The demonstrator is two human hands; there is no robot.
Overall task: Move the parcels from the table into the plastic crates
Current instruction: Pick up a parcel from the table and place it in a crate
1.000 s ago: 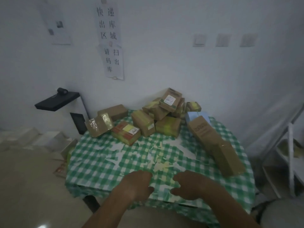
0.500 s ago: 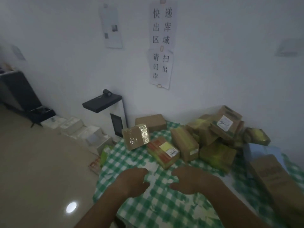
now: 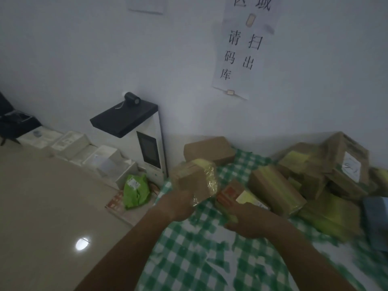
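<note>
The table (image 3: 189,259) is the biggest thing here, under a green and white checked cloth. Everything else is told from it.

At the far right end of the table lies a big pile of boxes (image 3: 327,169), brown with yellow tape, heaped against the wall. One long box (image 3: 275,187) lies in front of the pile, its long side running from the wall end toward the person. A plain brown box (image 3: 210,150) sits at the far edge of the table, by the wall.

Left of the table, on the floor, stands a white machine (image 3: 147,152) with a black top. Some white boxes (image 3: 84,152) lie beside it, and a green bag (image 3: 135,192) sits just off the table's corner. No plastic crate can be seen.

Near the left edge of the table, the left hand (image 3: 178,204) curls around the bottom of a taped box (image 3: 195,179) and holds it up. The picture is blurry here.

The right hand (image 3: 249,221) rests on the near end of a red box (image 3: 237,196) with a yellow label, fingers bent around it. This box lies flat, long side pointing away from the person, toward the pile.

Each hand is closest to its own box. I think the next step is to carry both boxes off the table, probably to the left.
</note>
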